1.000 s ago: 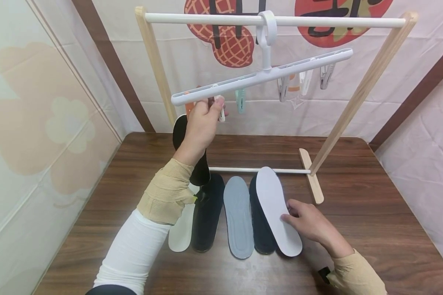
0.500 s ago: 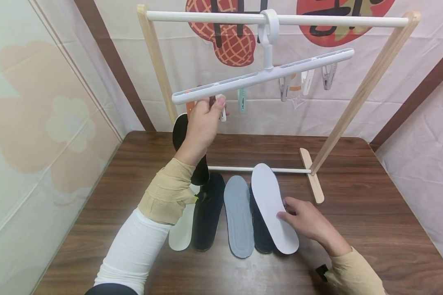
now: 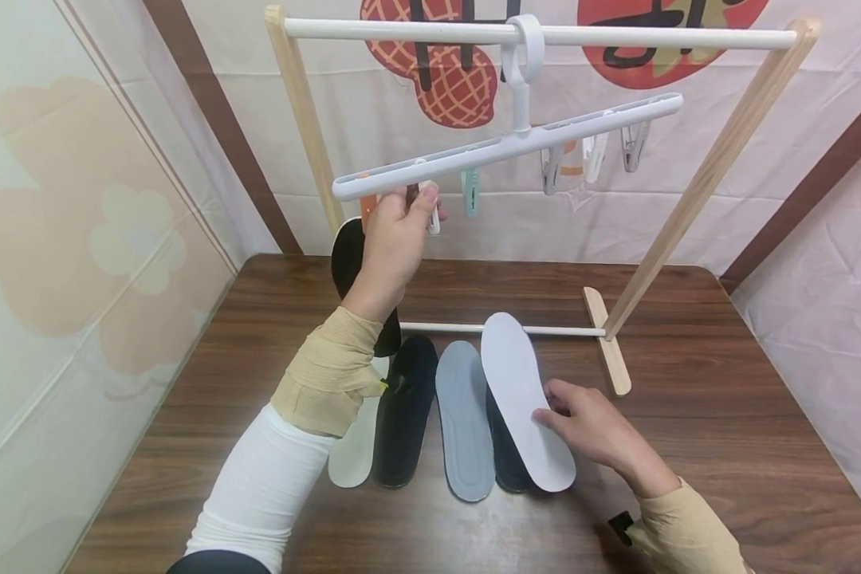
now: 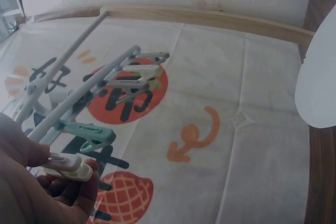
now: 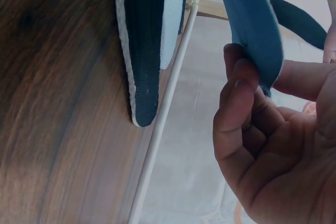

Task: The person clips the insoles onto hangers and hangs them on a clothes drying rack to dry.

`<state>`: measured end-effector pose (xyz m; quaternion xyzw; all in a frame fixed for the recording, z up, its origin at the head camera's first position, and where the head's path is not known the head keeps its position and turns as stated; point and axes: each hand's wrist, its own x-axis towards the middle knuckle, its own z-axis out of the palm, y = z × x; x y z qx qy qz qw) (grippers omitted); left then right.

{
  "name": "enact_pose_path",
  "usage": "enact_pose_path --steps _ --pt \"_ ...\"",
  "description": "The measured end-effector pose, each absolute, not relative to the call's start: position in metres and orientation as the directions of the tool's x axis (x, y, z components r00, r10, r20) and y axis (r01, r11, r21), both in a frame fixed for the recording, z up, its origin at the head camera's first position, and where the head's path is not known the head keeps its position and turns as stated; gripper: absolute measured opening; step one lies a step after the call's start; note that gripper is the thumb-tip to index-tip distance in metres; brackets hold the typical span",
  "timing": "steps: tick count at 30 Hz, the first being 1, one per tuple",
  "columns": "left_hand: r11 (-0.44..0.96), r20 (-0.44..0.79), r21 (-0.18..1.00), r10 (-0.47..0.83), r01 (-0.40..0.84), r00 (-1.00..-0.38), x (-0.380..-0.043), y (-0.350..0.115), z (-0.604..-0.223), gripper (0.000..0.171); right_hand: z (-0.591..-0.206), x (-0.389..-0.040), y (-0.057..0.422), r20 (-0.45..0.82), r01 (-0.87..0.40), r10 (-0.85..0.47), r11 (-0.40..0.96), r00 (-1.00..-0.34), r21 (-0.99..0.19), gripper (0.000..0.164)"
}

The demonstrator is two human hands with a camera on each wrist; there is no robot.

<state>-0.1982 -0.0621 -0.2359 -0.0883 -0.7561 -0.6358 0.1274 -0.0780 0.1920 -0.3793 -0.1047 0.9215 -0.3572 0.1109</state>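
My left hand point(image 3: 390, 247) pinches a white clothes peg point(image 4: 68, 165) near the left end of a white clip hanger point(image 3: 466, 158). The hanger tilts down to the left. Beside that hand a black insole point(image 3: 347, 257) hangs below an orange peg point(image 3: 367, 209); the peg's grip on it is partly hidden. My right hand point(image 3: 594, 424) holds a white insole point(image 3: 518, 383) by its right edge, thumb on top and fingers behind. This insole's underside looks dark blue in the right wrist view. It is raised over a dark insole point(image 3: 508, 458), covering most of it.
A grey insole point(image 3: 465, 422), a black insole point(image 3: 405, 418) and a pale insole point(image 3: 351, 454) lie on the wooden table point(image 3: 725, 446). The hanger hooks over the rack's white top rail point(image 3: 653, 37). A green peg point(image 3: 470, 191) and several others hang along it.
My right hand has shifted slightly left and up with the white insole, which slants further over the dark one. My left hand stays at the white peg.
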Motion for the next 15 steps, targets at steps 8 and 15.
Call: enact_pose_path --steps 8,15 --pt "0.135 0.315 0.942 -0.031 0.308 -0.949 -0.1979 -0.0598 -0.2351 0.026 -0.3726 -0.0784 0.1866 -0.100 -0.148 -0.290 0.719 -0.952 -0.679 0.009" --pt "0.138 0.297 0.948 -0.043 0.289 -0.954 -0.1976 -0.0593 -0.2366 0.027 -0.3705 -0.0784 0.1825 -0.066 -0.183 -0.310 0.706 -0.948 -0.685 0.009"
